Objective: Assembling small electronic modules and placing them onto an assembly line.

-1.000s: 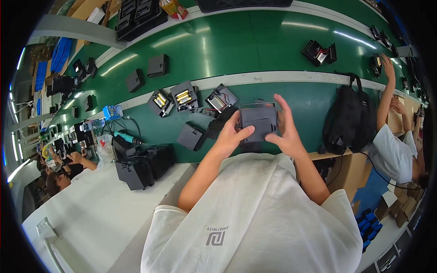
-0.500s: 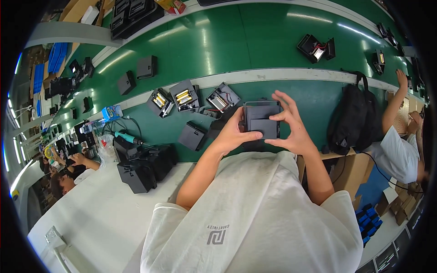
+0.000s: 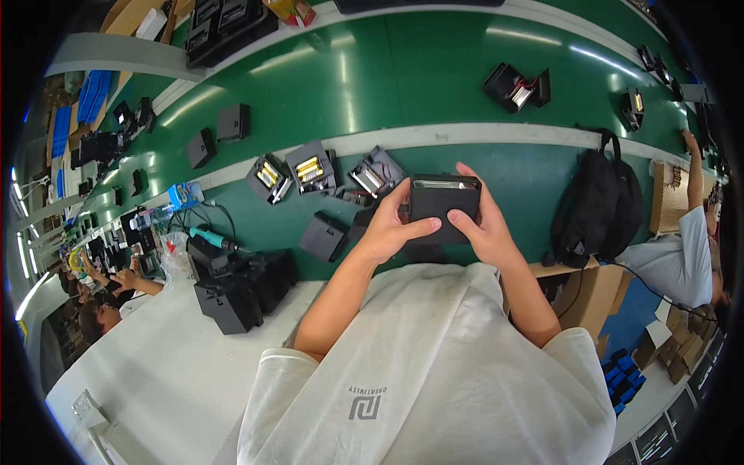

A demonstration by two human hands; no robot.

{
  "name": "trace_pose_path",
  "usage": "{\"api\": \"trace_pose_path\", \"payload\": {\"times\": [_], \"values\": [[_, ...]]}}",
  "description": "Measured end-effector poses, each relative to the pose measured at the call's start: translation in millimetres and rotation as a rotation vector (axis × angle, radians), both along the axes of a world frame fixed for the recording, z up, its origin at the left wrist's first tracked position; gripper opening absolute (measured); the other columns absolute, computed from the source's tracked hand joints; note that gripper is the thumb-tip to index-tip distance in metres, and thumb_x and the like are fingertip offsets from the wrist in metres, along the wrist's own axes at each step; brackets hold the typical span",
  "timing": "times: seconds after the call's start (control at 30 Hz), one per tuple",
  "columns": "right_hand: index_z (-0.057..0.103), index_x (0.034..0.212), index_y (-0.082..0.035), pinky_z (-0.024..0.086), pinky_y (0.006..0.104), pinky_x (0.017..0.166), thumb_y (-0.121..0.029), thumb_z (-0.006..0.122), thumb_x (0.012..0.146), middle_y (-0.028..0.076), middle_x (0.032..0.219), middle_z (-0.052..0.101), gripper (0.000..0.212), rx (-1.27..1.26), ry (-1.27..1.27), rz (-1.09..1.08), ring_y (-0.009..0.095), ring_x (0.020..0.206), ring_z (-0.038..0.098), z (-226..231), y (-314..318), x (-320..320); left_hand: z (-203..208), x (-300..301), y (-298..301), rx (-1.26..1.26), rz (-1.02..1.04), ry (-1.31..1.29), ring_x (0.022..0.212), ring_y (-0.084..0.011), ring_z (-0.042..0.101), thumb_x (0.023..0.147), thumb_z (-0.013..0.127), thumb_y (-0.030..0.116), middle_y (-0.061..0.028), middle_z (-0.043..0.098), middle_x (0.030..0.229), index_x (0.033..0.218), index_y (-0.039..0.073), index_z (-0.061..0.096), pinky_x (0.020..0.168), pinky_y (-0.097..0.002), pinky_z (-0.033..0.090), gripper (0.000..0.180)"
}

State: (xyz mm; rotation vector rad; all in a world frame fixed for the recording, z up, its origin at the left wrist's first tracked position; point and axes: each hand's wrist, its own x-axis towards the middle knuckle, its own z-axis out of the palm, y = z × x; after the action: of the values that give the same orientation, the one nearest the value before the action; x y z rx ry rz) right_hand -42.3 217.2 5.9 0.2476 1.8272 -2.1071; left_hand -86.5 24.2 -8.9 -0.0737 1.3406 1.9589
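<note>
A black plastic box-shaped case (image 3: 434, 204) is held in front of my chest, over the near edge of the green bench. My left hand (image 3: 393, 227) grips its left side, with the thumb lying on the face toward me. My right hand (image 3: 487, 229) clasps the opposite side, its thumb also pressed on that face. Along the far edge of the case a shiny strip shows; the underside is hidden. Just left of my hands lie an opened black case (image 3: 375, 172) with wires and a closed black case (image 3: 324, 235).
Two opened cases with yellow cells, one a black housing (image 3: 310, 167), lie farther left. A teal electric screwdriver (image 3: 213, 238) rests by stacked black cases (image 3: 229, 301). At right stand a black backpack (image 3: 597, 205) and a person's arm (image 3: 692, 174). More cases lie on the green belt (image 3: 418, 77).
My right hand has closed onto the case, its thumb now on the near face. The case has tilted, showing its far edge. Cases on the belt have shifted left.
</note>
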Motion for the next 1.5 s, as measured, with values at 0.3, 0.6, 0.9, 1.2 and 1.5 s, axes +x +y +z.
{"api": "trace_pose_path", "payload": {"times": [0.3,0.6,0.9,1.2,1.5], "values": [[0.034,0.143,0.000,0.031,0.0397,0.109,-0.018,0.081,0.070,0.017,0.139,0.045,0.089,1.130,0.565,-0.412,0.031,0.128,0.043,-111.0,193.8,-117.9,-60.9,-139.2,17.8,-0.202,0.232,0.069,0.101,-0.0263,0.060,0.077,0.074,0.012,-0.0197,0.060,0.114,0.126,-0.007,0.048,0.089,-0.0362,0.048,0.059],[0.041,0.135,-0.001,0.037,0.0401,0.105,-0.024,0.080,0.067,0.017,0.132,0.048,0.083,1.156,0.284,0.232,0.032,0.121,0.047,-90.9,206.6,-192.7,-129.2,-189.0,-6.7,-0.905,0.299,0.338,0.109,-0.0344,0.053,0.080,0.073,0.020,-0.0215,0.047,0.126,0.128,0.000,0.048,0.093,-0.0423,0.045,0.058],[0.044,0.130,0.000,0.044,0.0391,0.095,-0.031,0.078,0.066,0.017,0.123,0.051,0.078,1.245,0.350,0.284,0.033,0.114,0.050,-112.5,94.9,-206.3,-91.0,-108.4,43.4,-0.584,0.200,0.873,0.116,-0.0280,0.050,0.081,0.064,0.009,-0.0130,0.050,0.122,0.126,0.006,0.048,0.094,-0.0382,0.044,0.048],[0.043,0.125,0.004,0.046,0.0319,0.085,-0.026,0.077,0.078,0.013,0.113,0.053,0.065,0.042,-0.066,-0.405,0.020,0.097,0.055,-47.4,0.2,-95.6,-94.1,-10.0,58.7,-0.352,0.439,0.670,0.130,-0.0307,0.044,0.081,0.069,0.009,-0.0172,0.038,0.144,0.145,0.002,0.027,0.102,-0.0406,0.039,0.077],[0.040,0.134,-0.003,0.042,0.0351,0.096,-0.018,0.075,0.081,0.014,0.124,0.051,0.066,-0.040,-0.066,-0.462,0.023,0.111,0.053,-25.5,-8.2,-9.1,-52.2,28.6,32.4,-0.027,0.344,0.325,0.106,-0.0211,0.058,0.086,0.068,0.012,-0.0143,0.055,0.125,0.143,0.002,0.035,0.092,-0.0323,0.046,0.067]]}}
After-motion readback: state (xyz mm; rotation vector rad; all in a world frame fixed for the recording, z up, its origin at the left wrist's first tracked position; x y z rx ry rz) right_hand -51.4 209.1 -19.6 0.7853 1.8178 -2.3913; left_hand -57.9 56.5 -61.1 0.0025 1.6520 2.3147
